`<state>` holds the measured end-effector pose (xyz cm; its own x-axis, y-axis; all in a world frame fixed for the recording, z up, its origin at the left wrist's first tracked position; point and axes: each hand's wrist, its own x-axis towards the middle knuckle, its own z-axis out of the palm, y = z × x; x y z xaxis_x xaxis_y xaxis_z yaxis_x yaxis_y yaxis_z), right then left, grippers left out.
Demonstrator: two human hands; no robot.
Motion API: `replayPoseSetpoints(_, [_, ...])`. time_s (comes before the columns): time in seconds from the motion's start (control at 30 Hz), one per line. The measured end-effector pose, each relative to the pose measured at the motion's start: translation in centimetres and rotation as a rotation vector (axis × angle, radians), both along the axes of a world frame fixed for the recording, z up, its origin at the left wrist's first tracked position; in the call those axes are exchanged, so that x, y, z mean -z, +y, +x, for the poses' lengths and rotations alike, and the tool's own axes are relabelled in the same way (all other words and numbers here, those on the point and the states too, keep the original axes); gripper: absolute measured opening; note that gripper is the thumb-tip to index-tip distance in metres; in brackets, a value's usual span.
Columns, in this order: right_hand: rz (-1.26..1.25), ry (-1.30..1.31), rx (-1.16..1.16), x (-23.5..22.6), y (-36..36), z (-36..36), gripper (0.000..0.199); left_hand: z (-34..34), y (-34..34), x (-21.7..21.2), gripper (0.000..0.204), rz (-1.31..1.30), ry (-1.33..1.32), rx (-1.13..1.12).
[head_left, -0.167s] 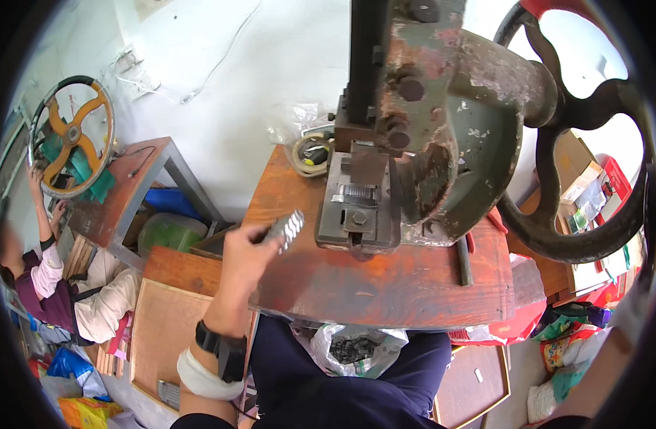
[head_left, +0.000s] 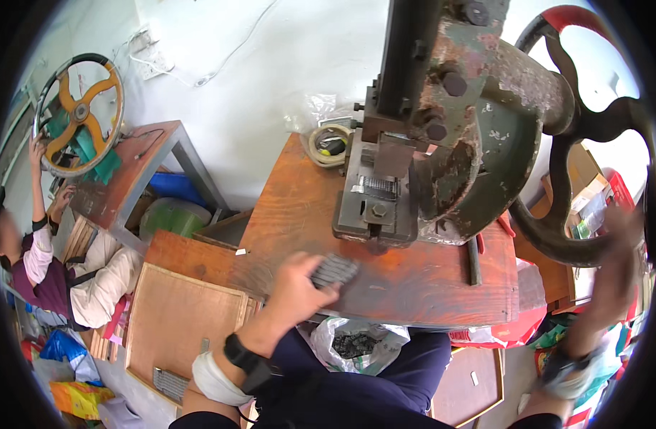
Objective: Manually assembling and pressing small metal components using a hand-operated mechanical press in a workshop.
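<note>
My left hand is closed round a small stack of dark, ridged metal pieces, held over the front of the wooden bench. Beyond it stands the hand press; a ridged piece lies in the die block under its ram. At the right, my right hand overlaps the lower rim of the press's large handwheel. Motion blurs its fingers, so whether they grip the rim does not show.
A plastic bag of dark scraps sits between my legs. Wooden trays flank me; the left one holds metal pieces. A roll of tape and a metal bar lie on the bench. Another person works at a second handwheel.
My left hand has moved right and slightly nearer with the metal pieces. From the lower right, my right arm has come up to the handwheel. The view has shifted slightly.
</note>
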<state>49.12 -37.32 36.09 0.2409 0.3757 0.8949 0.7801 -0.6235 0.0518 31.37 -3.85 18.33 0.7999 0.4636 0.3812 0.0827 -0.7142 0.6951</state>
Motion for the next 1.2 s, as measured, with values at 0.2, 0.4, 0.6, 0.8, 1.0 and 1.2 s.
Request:
replayPoseSetpoints(0.2, [-0.418, 0.511, -0.616, 16.8, 12.8, -5.0, 0.042, 0.4, -1.9, 2.5, 0.067, 0.052, -0.022, 0.051])
replayPoseSetpoints(0.4, [-0.369, 0.466, -0.62, 20.8, 16.4, -3.8, 0.035, -0.6, -1.7, 2.6, 0.076, 0.026, -0.028, 0.061])
replayPoseSetpoints(0.6, [-0.337, 0.45, -0.63, 19.1, 18.4, -5.5, 0.034, -0.1, -2.4, 3.5, 0.082, 0.09, -0.067, -0.001])
replayPoseSetpoints(0.8, [-0.628, 0.434, -0.598, 18.6, 18.9, -5.4, 0.049, -0.9, -1.6, 3.7, 0.09, -0.04, -0.062, 0.054])
replayPoseSetpoints(1.0, [-0.488, 0.491, -0.527, 20.1, 17.9, -3.5, 0.049, -0.1, -2.6, 2.1, 0.08, 0.15, 0.039, -0.015])
replayPoseSetpoints(1.2, [-0.175, 0.689, -0.603, 20.7, 17.3, -3.0, 0.042, 2.5, -3.9, 2.9, 0.054, 0.386, 0.182, -0.156])
